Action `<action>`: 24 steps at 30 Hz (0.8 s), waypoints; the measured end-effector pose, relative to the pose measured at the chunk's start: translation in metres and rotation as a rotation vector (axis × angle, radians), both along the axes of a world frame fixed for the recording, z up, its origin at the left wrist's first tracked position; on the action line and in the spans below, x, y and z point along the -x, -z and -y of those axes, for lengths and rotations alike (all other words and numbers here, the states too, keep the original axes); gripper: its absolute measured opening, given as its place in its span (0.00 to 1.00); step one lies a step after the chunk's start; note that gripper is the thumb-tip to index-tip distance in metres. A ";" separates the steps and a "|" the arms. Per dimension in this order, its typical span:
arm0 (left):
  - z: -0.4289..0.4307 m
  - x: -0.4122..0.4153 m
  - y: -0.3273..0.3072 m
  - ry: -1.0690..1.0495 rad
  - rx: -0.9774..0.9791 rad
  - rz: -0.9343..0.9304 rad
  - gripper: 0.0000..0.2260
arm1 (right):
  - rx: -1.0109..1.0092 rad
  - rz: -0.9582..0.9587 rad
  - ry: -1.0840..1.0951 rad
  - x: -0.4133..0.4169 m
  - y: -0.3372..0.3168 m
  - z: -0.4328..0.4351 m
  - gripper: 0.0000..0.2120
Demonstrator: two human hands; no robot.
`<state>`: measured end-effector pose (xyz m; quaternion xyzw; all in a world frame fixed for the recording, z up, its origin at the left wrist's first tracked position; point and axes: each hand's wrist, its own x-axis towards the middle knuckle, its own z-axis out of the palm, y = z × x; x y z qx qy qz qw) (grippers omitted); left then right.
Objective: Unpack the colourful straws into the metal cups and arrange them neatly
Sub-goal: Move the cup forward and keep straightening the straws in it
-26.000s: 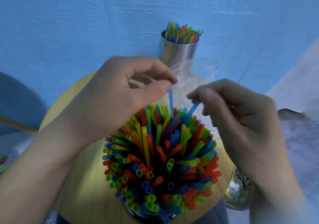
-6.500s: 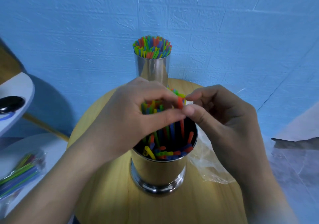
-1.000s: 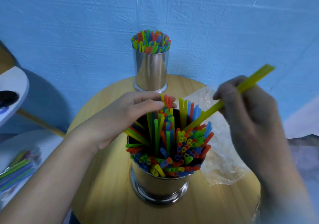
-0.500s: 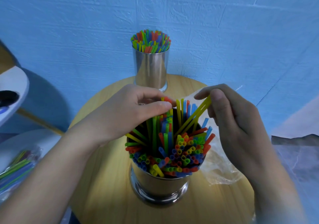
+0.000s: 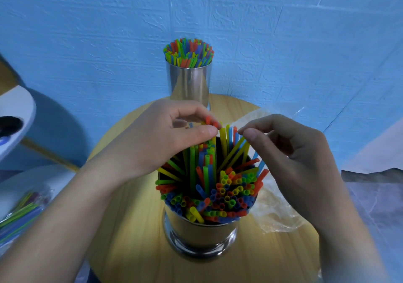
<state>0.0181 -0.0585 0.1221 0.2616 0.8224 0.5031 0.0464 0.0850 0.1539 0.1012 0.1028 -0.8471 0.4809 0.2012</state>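
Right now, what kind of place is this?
Probably a corner of a room at home, though I can't be sure: a small round wooden table stands by a blue wall, holding two metal cups of colourful straws.

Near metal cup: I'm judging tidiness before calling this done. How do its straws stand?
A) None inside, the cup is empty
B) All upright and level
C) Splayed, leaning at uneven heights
C: the straws in the near metal cup fan outward and lean at uneven heights, and the left hand and right hand each pinch straw tips at the top.
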 end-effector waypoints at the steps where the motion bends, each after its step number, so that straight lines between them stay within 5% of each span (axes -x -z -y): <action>1: 0.000 0.000 0.000 0.002 -0.011 -0.014 0.01 | 0.002 0.002 0.003 0.000 0.000 0.000 0.06; 9: -0.003 0.005 -0.004 -0.045 -0.294 -0.110 0.02 | -0.047 0.017 0.007 0.001 0.005 0.000 0.07; 19: 0.006 0.010 -0.004 -0.354 -0.925 0.119 0.05 | 0.006 0.035 -0.033 -0.003 0.004 -0.001 0.04; 24: 0.004 0.004 0.000 -0.329 -1.107 0.357 0.05 | 0.122 -0.003 -0.046 -0.005 0.000 0.003 0.09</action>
